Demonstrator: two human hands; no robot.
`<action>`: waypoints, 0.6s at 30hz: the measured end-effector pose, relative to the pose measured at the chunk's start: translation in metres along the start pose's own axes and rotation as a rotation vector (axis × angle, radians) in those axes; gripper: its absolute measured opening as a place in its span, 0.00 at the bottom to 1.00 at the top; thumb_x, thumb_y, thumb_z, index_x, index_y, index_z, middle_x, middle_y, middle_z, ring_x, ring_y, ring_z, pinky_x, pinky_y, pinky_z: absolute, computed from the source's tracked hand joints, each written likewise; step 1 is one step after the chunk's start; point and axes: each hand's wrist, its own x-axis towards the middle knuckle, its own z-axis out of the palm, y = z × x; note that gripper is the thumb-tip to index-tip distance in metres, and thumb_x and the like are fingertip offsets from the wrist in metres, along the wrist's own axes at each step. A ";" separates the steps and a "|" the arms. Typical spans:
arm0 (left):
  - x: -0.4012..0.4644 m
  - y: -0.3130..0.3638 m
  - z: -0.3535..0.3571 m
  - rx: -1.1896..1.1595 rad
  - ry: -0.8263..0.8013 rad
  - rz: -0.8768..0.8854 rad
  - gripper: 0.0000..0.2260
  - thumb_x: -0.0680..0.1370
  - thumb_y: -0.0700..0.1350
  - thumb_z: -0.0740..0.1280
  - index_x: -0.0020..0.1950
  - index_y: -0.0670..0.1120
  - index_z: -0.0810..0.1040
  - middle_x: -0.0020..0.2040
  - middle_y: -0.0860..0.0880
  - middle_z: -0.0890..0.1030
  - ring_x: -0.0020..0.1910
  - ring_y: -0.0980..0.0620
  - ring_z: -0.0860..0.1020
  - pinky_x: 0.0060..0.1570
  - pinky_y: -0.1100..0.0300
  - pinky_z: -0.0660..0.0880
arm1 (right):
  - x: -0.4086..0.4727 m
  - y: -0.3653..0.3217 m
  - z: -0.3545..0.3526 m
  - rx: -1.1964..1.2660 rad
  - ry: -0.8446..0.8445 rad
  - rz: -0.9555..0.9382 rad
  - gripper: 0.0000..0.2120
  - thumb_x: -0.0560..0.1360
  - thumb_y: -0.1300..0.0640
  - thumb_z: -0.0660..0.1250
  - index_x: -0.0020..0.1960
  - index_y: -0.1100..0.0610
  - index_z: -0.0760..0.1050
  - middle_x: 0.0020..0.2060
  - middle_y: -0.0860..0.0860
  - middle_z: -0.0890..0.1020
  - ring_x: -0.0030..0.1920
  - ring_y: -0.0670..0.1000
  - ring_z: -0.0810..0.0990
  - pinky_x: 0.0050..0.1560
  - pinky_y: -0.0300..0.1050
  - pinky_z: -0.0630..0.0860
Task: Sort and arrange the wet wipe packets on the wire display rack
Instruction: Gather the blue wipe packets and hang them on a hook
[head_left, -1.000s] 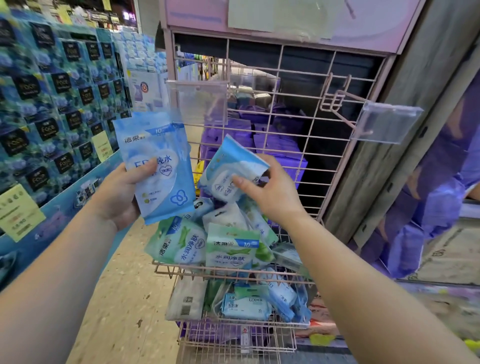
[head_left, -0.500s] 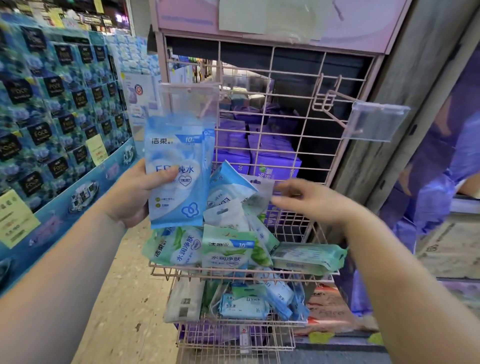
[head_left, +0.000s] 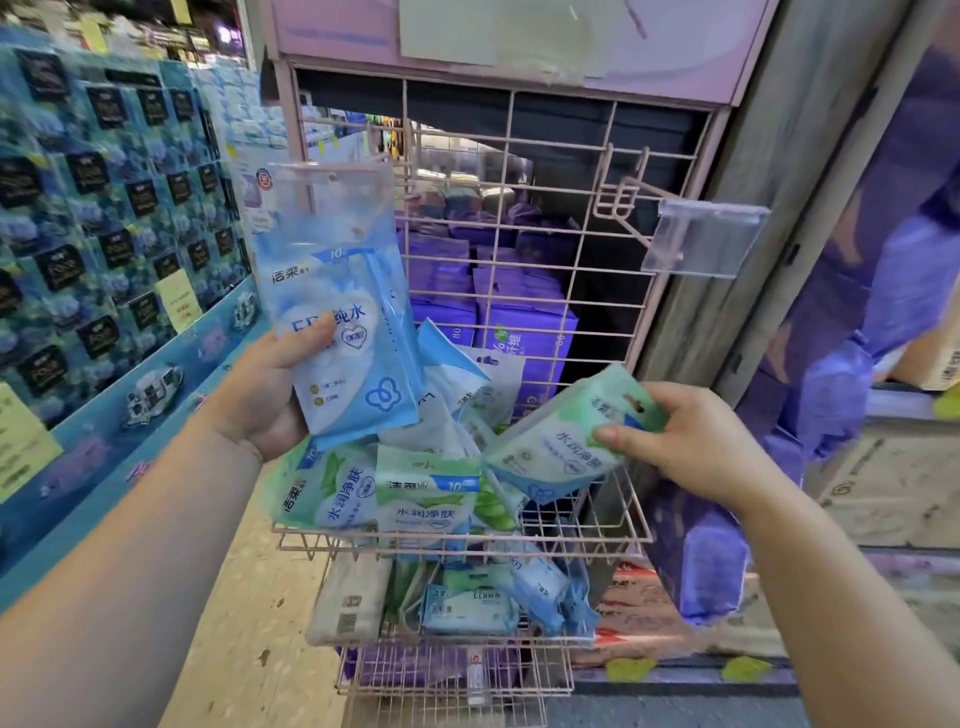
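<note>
Nearest the camera, 2 bare forearms reach toward the rack (head_left: 636, 535), a pink wire stand that serves as landmark here. The left hand (head_left: 265, 395) holds a blue packet (head_left: 337, 317) upright just left of the rack's upper basket, thumb pressed across the front and fingers curled behind; a 2nd packet seems to sit behind it, though that is hard to confirm. The right hand (head_left: 685, 441) pinches a green packet (head_left: 566, 441) by its hang-hole end, tilted, above the right half of the same basket.

The step in hand looks like sorting by colour: blue gathered in 1 hand, green being lifted out or re-laid. The next move probably calls for setting the green one beside the 2 green packets (head_left: 384, 499) standing at the basket's front left, faces forward, and carrying the blue to the hook (head_left: 623, 205) on the rack's grid or to its own row (the hang holes suit the hook).

Below, the lower basket (head_left: 457, 644) holds more packets, jumbled.

Readable print: "10" and "纯水" on the blue one; "水润净肤" and "10" on the green; a lower pack reads "EDI". Behind the grid, purple boxes (head_left: 524, 332) show "80". The hook's clear tag holder (head_left: 701, 239) is blank.
</note>
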 end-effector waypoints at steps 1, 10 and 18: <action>-0.001 0.000 0.000 0.005 0.001 -0.004 0.26 0.55 0.53 0.81 0.49 0.46 0.85 0.49 0.48 0.86 0.47 0.52 0.84 0.42 0.60 0.80 | 0.002 -0.006 0.005 -0.003 -0.024 -0.008 0.10 0.65 0.52 0.78 0.43 0.53 0.82 0.33 0.47 0.85 0.30 0.46 0.80 0.34 0.41 0.76; -0.008 0.005 0.010 0.088 -0.038 0.063 0.28 0.54 0.52 0.82 0.51 0.44 0.83 0.47 0.46 0.86 0.45 0.49 0.85 0.41 0.58 0.80 | 0.009 -0.020 0.007 0.262 0.037 -0.099 0.03 0.71 0.60 0.73 0.43 0.55 0.80 0.31 0.46 0.83 0.28 0.44 0.76 0.30 0.36 0.74; -0.014 0.020 -0.015 0.150 0.053 0.104 0.13 0.78 0.41 0.59 0.62 0.43 0.76 0.49 0.48 0.86 0.48 0.50 0.84 0.44 0.58 0.81 | 0.017 -0.047 0.056 0.623 0.099 -0.051 0.07 0.73 0.64 0.69 0.42 0.53 0.79 0.34 0.50 0.84 0.30 0.48 0.79 0.31 0.39 0.79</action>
